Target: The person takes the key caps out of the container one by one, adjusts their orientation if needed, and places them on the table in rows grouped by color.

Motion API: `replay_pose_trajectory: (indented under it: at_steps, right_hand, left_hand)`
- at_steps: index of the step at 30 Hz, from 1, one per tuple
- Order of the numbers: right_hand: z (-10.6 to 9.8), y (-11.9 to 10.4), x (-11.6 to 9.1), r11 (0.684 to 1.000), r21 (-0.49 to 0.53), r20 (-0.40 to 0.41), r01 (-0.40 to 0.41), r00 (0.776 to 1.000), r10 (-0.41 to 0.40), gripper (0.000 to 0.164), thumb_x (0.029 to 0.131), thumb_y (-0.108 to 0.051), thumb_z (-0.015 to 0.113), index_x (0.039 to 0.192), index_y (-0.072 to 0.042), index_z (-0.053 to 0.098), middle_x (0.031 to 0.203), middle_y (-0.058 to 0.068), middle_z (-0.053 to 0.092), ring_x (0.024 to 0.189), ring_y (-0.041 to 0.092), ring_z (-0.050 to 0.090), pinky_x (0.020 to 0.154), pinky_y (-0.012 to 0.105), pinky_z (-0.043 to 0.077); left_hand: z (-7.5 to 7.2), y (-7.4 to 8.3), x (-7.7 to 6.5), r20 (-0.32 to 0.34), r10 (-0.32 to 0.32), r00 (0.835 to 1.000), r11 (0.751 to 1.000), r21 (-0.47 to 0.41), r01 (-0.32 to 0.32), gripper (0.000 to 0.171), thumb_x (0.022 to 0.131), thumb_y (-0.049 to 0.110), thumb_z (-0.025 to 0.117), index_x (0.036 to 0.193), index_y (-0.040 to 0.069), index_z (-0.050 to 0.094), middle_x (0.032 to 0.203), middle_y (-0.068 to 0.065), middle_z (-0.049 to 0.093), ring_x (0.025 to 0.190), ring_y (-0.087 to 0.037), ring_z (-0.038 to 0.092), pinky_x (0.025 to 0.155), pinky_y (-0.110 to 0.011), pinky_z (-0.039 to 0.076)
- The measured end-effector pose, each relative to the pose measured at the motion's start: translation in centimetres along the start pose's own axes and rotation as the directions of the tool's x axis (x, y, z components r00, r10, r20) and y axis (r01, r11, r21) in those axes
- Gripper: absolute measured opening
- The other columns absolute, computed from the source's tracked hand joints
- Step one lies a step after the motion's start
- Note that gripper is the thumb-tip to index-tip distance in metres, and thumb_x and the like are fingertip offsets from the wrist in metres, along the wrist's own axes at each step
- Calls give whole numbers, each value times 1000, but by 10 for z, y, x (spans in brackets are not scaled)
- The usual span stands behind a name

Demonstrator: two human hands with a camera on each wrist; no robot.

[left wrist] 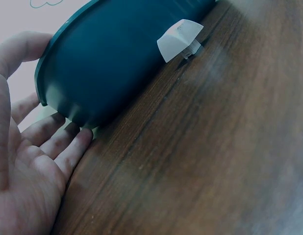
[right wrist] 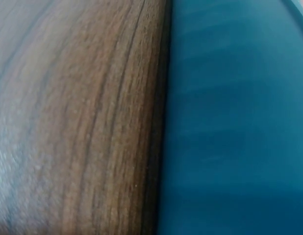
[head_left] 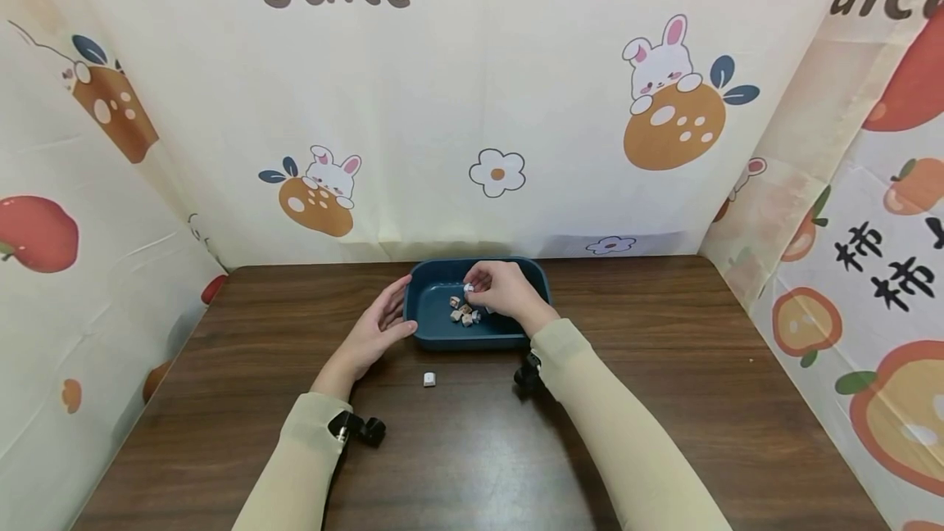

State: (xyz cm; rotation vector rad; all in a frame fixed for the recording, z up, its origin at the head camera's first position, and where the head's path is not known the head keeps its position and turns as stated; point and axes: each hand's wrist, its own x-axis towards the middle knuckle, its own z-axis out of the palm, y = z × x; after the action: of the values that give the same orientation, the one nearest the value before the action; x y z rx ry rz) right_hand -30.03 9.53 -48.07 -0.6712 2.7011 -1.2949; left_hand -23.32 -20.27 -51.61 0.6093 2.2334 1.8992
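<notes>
A dark blue rectangular tray (head_left: 472,343) stands near the table's back edge with several small brown-and-white keycaps (head_left: 466,316) inside. My right hand (head_left: 505,293) reaches over the tray and pinches a white keycap (head_left: 468,288) between thumb and fingertips. At the tray's left end my left hand (head_left: 374,330) rests with its fingers spread along the wall; in the left wrist view its fingertips touch the rim and lower side. One white keycap (head_left: 429,380) lies on the table in front of the tray, its stem showing in the left wrist view. The right wrist view misses the right hand.
The brown wood-grain table (head_left: 457,465) runs up to a printed cloth backdrop (head_left: 428,88) behind, with more printed cloth on both sides. Black wrist cameras sit below each hand, the right one (head_left: 527,375) close to the tray's front corner.
</notes>
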Motion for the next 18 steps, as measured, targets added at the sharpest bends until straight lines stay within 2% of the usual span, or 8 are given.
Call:
replay_pose_trajectory:
  at_steps: [11, 18]
  right_hand:
    - [-1, -2, 1, 999, 39, -34, 22, 999, -21, 18, 94, -3, 84, 106, -11, 73, 103, 4, 74, 92, 15, 76, 87, 36, 65]
    - [-3, -5, 0, 999, 54, -35, 1, 999, 1, 19, 94, -2, 83, 106, -12, 72, 108, 6, 74, 98, 18, 76, 90, 36, 64]
  left_hand:
    - [0, -1, 0, -1, 0, 1000, 1000, -2, 0, 79, 108, 12, 68, 175, 17, 26, 178, -18, 28, 163, -41, 29, 130, -61, 23]
    - [0, -1, 0, -3, -3, 1000, 1000, -1, 3, 79, 108, 11, 67, 175, 16, 26, 178, -18, 28, 163, -41, 30, 130, -61, 23]
